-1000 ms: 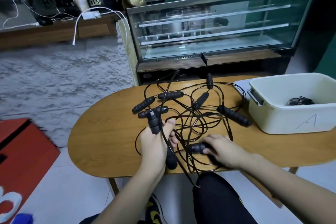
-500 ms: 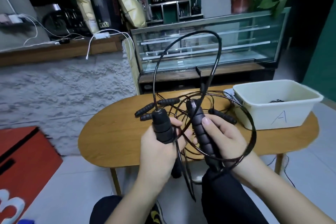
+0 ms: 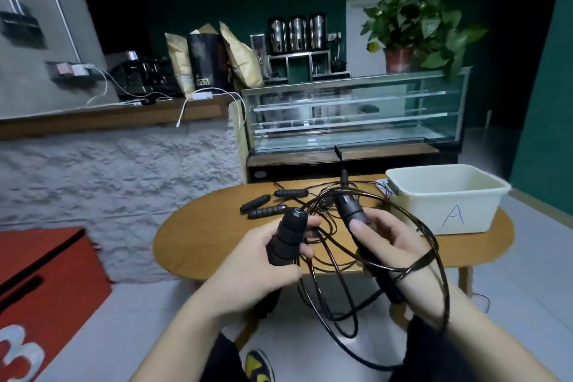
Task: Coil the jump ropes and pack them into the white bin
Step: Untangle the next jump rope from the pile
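My left hand (image 3: 266,260) grips one black jump rope handle (image 3: 286,237) upright in front of the oval wooden table (image 3: 192,236). My right hand (image 3: 392,240) holds the other black handle (image 3: 352,211), with the rope's black cord (image 3: 440,282) looped around that wrist and hanging below the hands. More black handles (image 3: 266,205) and tangled cords (image 3: 328,195) lie on the table behind my hands. The white bin (image 3: 446,198), marked "A", stands at the table's right end.
A glass display case (image 3: 350,121) stands behind the table, with a potted plant (image 3: 412,31) on top. A white textured counter wall (image 3: 117,183) fills the left. A red box (image 3: 46,282) sits on the floor at the lower left.
My right hand picked a handle off the table and lifted it beside the left one. The tall cord loop dropped and now hangs around my right wrist. The view tilted upward.
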Demonstrator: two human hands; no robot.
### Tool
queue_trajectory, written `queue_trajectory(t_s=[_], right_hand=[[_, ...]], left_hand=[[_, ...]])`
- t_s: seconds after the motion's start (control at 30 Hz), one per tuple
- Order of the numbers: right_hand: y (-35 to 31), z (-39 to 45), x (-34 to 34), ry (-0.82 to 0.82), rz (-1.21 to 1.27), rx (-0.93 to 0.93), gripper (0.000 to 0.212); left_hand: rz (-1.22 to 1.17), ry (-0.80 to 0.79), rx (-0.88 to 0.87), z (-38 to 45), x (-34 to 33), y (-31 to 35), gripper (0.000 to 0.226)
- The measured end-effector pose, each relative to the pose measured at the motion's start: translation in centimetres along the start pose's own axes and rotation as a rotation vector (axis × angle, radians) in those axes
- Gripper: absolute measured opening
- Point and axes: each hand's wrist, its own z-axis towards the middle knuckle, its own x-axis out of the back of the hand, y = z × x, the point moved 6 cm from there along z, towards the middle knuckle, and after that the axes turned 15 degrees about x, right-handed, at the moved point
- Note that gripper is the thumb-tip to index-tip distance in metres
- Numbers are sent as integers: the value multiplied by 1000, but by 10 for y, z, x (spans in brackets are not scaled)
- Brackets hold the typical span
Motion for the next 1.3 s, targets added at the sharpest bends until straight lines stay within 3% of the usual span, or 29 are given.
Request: queue_trajectory(t_s=[0.13, 0.23, 0.37, 0.5, 0.7, 0.77, 0.93, 1.03, 1.17, 1.3], right_hand=[[-3, 1, 8, -148, -385, 5, 17], [-1, -11, 5, -468, -734, -53, 14], [3, -33, -3, -788, -608, -202, 26], [-13, -40, -1, -770, -309, -261, 22], [-19, -39, 11, -677, -199, -376, 14], [-21, -40, 14, -681, -224, -397, 12], [-17, -44, 33, -871, -523, -469, 20], [-14, -49, 37, -957, -510, -562, 26], [-9, -44, 39, -787, -259, -588, 34], [-1, -36, 30, -305, 29, -549, 35]], left_hand=[[-284, 1, 21, 7, -3, -12, 65], [-619, -7, 34, 17, -11, -16, 70], [-868, 20, 133, 35, -21, -25, 70], [-804, -10, 268, 35, -31, -39, 70], [-802, -101, 320, 31, -40, -43, 63], [-781, -38, 271, 29, -37, -37, 59], [-468, 351, 99, 31, -6, -17, 36], [-480, 304, 210, 40, -3, -17, 23], [-622, 132, 372, 42, -28, -27, 18], [-710, 68, 310, 29, -54, -27, 16]])
